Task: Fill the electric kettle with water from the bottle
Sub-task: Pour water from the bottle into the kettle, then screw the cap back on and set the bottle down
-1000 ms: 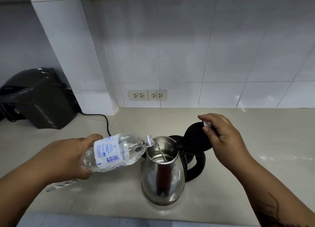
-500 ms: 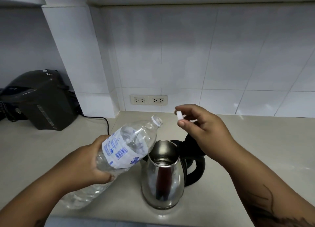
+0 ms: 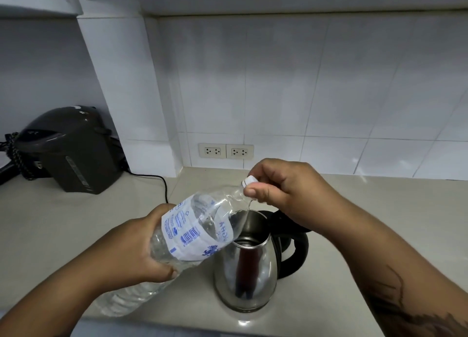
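A clear plastic water bottle (image 3: 195, 225) with a white and blue label is held in my left hand (image 3: 134, 253), tilted with its neck up and to the right. My right hand (image 3: 283, 195) pinches the small white cap (image 3: 249, 180) at the bottle's mouth. Below them stands the steel electric kettle (image 3: 249, 276) on the counter, lid open, its black handle (image 3: 296, 255) pointing right. The kettle's lid is mostly hidden behind my right hand.
A dark hot-water dispenser (image 3: 68, 149) sits at the back left, its black cord (image 3: 162, 184) running across the beige counter (image 3: 379, 225). Two wall sockets (image 3: 226, 151) are on the tiled wall behind the kettle.
My left hand tipped the bottle from pouring into the kettle to neck-up. My right hand left the kettle lid and brought the cap onto the bottle's mouth.
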{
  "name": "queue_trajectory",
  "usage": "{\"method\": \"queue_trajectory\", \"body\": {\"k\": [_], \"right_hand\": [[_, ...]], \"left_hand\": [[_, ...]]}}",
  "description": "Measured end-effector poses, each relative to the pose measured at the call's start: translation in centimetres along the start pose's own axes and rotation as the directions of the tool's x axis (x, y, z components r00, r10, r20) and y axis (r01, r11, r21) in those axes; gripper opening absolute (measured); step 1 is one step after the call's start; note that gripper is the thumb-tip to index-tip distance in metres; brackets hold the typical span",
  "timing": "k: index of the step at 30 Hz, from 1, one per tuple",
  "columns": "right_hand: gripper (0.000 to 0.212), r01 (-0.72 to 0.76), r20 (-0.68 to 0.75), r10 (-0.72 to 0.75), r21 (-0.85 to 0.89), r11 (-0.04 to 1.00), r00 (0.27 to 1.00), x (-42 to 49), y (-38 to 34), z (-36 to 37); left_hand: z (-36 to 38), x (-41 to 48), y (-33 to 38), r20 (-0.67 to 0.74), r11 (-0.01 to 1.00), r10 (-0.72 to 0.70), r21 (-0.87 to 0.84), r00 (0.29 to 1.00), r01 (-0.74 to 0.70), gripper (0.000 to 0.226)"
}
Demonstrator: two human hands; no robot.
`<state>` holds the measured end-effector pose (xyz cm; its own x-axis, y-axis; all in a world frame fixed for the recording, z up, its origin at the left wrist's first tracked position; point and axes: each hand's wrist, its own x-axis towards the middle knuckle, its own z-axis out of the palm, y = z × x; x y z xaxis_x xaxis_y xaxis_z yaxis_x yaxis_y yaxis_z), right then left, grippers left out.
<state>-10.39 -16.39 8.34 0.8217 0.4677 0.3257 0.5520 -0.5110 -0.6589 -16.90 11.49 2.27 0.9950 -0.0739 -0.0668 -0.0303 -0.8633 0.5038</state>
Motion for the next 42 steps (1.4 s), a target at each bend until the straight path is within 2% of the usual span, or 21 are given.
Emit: {"method": "queue_trajectory", "body": {"k": [2,3,4,6,7,9,13,16,18,19,20,22,25,28,32,38,42], "right_hand": [[0.05,-0.007,-0.085,-0.006,-0.159,0.987,0.996,0.0,0.2,0.7],[0.053,0.002,-0.094,-0.021,-0.201,0.98,0.995,0.0,0.3,0.7],[0.05,0.017,-0.068,-0.03,-0.196,0.98,0.997,0.0,0.4,0.5],[0.029,0.049,0.061,-0.045,-0.073,0.996,0.997,0.1,0.5,-0.1],[0.026,0.054,0.127,-0.05,-0.027,0.998,0.991,0.1,0.7,-0.4],[0.025,0.086,0.164,-0.081,-0.022,0.996,0.983,0.1,1.0,-0.6],[0.014,0.065,0.117,-0.053,-0.104,0.992,0.992,0.3,0.8,0.0],[0.038,0.019,-0.031,-0.024,-0.164,0.986,0.999,0.7,0.7,1.1],[0.048,-0.04,-0.119,0.035,-0.038,0.998,0.992,1.1,0.4,1.9],[0.049,-0.061,-0.112,0.067,0.057,0.997,0.991,1.5,0.4,2.4],[0.05,-0.082,-0.064,0.092,0.146,0.986,0.994,1.9,0.3,2.9],[0.055,-0.153,0.126,0.12,0.301,0.941,0.985,3.0,0.0,4.2],[0.076,-0.27,0.306,0.142,0.435,0.859,0.942,5.4,-0.7,6.3],[0.079,-0.347,0.341,0.184,0.514,0.784,0.922,8.4,-1.0,8.2],[0.08,-0.394,0.373,0.229,0.465,0.793,0.899,11.9,-0.7,11.0],[0.078,-0.427,0.367,0.289,0.384,0.819,0.884,15.1,0.8,14.2],[0.069,-0.454,0.368,0.317,0.385,0.804,0.874,16.4,1.7,15.4]], "left_hand": [[0.0,0.0,0.2,0.008,1.0,0.005,-0.005,1.0,-0.005,0.09],[0.0,0.0,0.3,0.016,1.0,0.009,-0.006,1.0,-0.009,0.09],[0.0,-0.1,0.3,0.02,1.0,0.009,-0.006,1.0,-0.009,0.09],[0.0,0.1,0.2,0.01,1.0,0.002,-0.011,1.0,-0.002,0.09],[0.0,0.2,0.2,0.0,1.0,-0.004,-0.019,1.0,0.004,0.091],[-0.1,0.4,0.1,-0.01,1.0,-0.01,-0.023,1.0,0.01,0.09],[0.1,0.5,0.2,-0.016,1.0,-0.012,0.006,1.0,0.012,0.085],[0.2,0.8,0.3,-0.043,1.0,-0.02,0.008,0.999,0.02,0.084],[0.3,1.0,0.3,-0.083,0.999,-0.023,-0.049,0.996,0.019,0.086],[0.4,1.2,0.3,-0.108,0.995,-0.027,-0.097,0.994,0.016,0.086],[0.5,1.5,0.2,-0.138,0.986,-0.036,-0.164,0.99,0.013,0.087],[0.9,2.3,-0.3,-0.192,0.949,-0.075,-0.315,0.979,0.011,0.09],[1.6,4.1,-1.6,-0.251,0.867,-0.154,-0.498,0.956,0.009,0.091],[2.3,6.0,-3.2,-0.273,0.793,-0.222,-0.609,0.936,0.011,0.086],[3.1,8.5,-5.9,-0.254,0.734,-0.277,-0.678,0.927,0.034,0.087],[4.4,12.5,-9.2,-0.217,0.716,-0.332,-0.692,0.918,0.095,0.101],[5.1,14.5,-10.2,-0.19,0.706,-0.343,-0.698,0.92,0.119,0.1]]}}
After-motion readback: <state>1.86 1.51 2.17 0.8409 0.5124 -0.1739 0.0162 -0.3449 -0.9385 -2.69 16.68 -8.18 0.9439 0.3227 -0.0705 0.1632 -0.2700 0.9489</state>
